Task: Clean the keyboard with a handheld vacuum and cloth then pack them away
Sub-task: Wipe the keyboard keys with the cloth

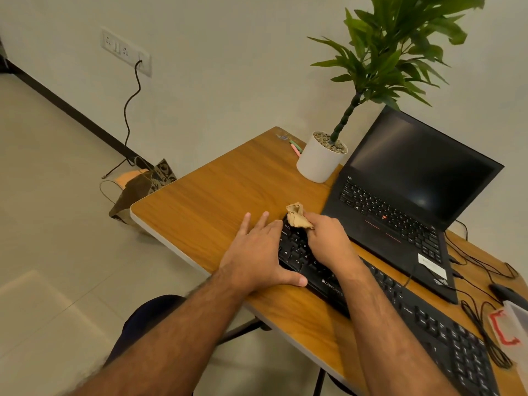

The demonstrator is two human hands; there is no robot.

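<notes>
Fingers (pixel 310 224) of the right hand (pixel 328 241) are curled round a crumpled tan cloth (pixel 297 216), bunched at the fingertips over the far-left corner of the black keyboard (pixel 400 298). Left hand (pixel 257 252) lies flat, fingers straight, across the keyboard's left end, thumb hooked along its near edge, bracing it on the counter (pixel 217 195).

Step in hand looks like the cloth wipe, starting at that corner.

- Keep the left hand pinning the board; it's light and will skate under sideways strokes.
- Wipe along the key rows away from the bracing hand, toward the numpad end, so grit moves one way.
- Re-fold the cloth flatter; a tight wad only touches key tops.
- Light pressure, so caps don't get snagged.
- Watch the cables (pixel 480 315) and laptop (pixel 405 201) just beyond the fingers.

Can't make out a handheld vacuum; possibly the clear-and-red item (pixel 511 324) at the right edge, too cropped to say.
</notes>
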